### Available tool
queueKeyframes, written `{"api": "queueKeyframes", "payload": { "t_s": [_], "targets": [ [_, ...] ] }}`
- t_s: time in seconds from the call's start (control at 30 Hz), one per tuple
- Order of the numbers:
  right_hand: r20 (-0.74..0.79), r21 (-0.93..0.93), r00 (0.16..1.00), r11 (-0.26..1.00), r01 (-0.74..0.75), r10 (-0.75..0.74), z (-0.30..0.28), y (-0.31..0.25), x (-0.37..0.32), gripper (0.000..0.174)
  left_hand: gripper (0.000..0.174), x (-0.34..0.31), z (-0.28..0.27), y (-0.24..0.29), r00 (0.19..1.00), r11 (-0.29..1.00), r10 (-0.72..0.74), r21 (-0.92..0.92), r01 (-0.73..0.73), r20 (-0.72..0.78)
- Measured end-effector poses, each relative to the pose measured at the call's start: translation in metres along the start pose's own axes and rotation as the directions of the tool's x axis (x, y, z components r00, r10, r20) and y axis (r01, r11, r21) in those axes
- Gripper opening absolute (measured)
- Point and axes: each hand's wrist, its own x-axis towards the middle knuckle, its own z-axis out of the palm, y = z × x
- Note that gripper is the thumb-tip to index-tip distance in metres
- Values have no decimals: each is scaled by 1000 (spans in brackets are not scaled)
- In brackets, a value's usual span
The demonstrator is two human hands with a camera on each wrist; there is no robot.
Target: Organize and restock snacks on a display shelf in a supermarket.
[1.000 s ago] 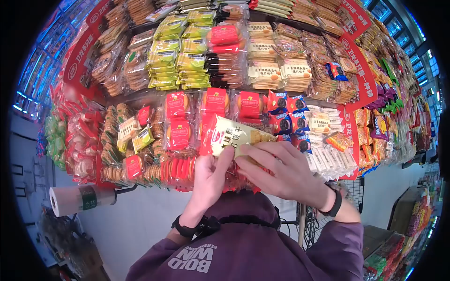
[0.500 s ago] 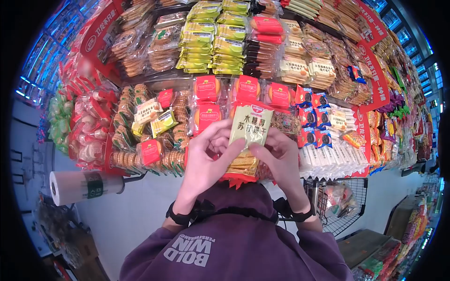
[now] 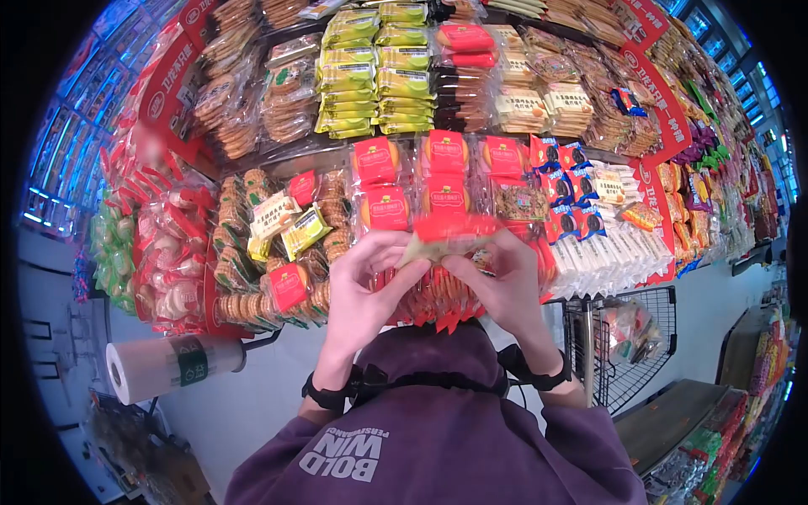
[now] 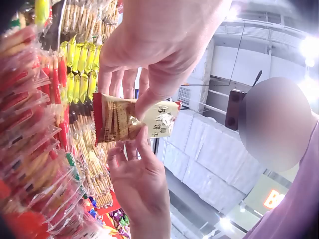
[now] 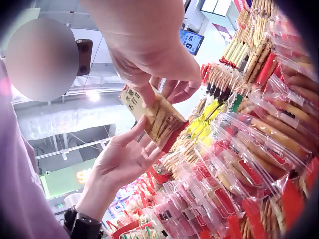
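A small biscuit packet (image 3: 446, 244), cream and gold with red ends, is held in front of the chest between both hands. In the head view it is tipped nearly edge-on, its red end uppermost. My left hand (image 3: 364, 282) pinches its left side, thumb on the near face and fingers behind. On the opposite side my right hand (image 3: 507, 282) grips it the same way, the two thumbs close together. The left wrist view shows the biscuit picture on the packet (image 4: 119, 119) beside dark printed characters. From the right wrist, the packet (image 5: 164, 119) slants between the hands.
Stacked snack packets (image 3: 379, 206) fill the tiered display just beyond the hands. Yellow packets (image 3: 404, 80) stand higher up, blue cookie packets (image 3: 560, 189) to the right. A plastic bag roll (image 3: 172, 366) sticks out at lower left. A wire cart (image 3: 631, 353) stands at right.
The packet went from slanted, with the right hand across it, to upright facing me, then tipped edge-on with its red end up. Both hands now hold its sides.
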Motion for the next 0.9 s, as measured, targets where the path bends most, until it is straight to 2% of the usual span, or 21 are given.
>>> {"api": "queueKeyframes", "payload": {
  "t_s": [0.03,0.07,0.17,0.23,0.27,0.37,0.6,0.9],
  "targets": [
    [23,-103,995,990,99,-97,-1,2,2,26,28,1,-3,-1,999,999,46,3,-46,18],
    [46,-94,983,978,184,-180,-2,-7,7,26,27,4,-6,-1,995,996,91,6,-91,33],
    [65,-173,964,949,264,-256,0,-4,5,28,27,7,-11,1,984,980,178,91,-180,28],
    [51,-208,970,947,244,-239,3,-8,2,29,28,6,-14,-1,966,951,256,168,-259,42],
    [53,-227,966,939,259,-253,3,-9,2,29,30,5,-12,-1,970,963,241,123,-241,18],
    [57,-256,956,921,294,-289,3,-11,2,29,30,6,-12,1,958,943,284,169,-287,42],
    [76,-312,946,893,324,-316,1,-11,2,30,30,4,-9,3,959,948,281,151,-281,19],
    [70,-264,941,904,336,-330,-4,-11,8,24,29,7,-1,5,955,939,298,177,-295,15]
  ]
}}
